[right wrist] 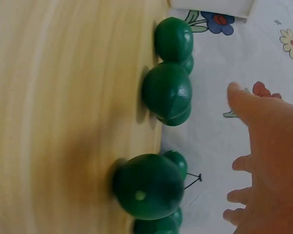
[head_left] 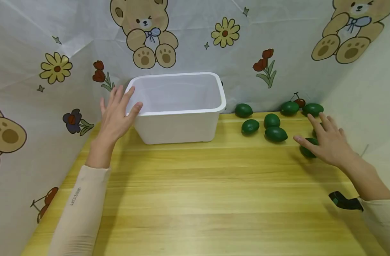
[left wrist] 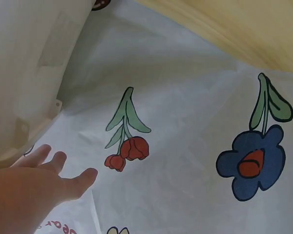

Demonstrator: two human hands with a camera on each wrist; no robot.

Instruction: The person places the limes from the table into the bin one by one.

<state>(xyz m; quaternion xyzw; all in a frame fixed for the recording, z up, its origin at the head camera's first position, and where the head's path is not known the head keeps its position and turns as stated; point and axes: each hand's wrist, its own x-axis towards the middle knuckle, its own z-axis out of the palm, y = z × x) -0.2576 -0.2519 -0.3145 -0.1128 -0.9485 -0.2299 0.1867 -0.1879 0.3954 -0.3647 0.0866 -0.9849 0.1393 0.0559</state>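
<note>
A white plastic bin [head_left: 179, 128] stands on the table against the back cloth, its inside facing up. My left hand [head_left: 116, 115] is at its left rim, fingers spread and overlapping the edge in the head view; the left wrist view shows the thumb apart from the bin wall. Over the right end of a group of dark green limes [head_left: 276, 134] hovers my right hand [head_left: 330, 144], fingers spread, holding nothing. Its thumb overlaps the nearest lime [head_left: 306, 152] in the head view, and another lime is partly hidden behind the fingers. That nearest lime [right wrist: 149, 186] looks large in the right wrist view.
Several limes lie between the bin and the right hand, some against the back cloth [head_left: 188, 42] printed with bears and flowers. The wooden table [head_left: 195, 192] stretches in front. A black strap-like piece [head_left: 345, 201] juts from the right sleeve. A pale wall borders the right side.
</note>
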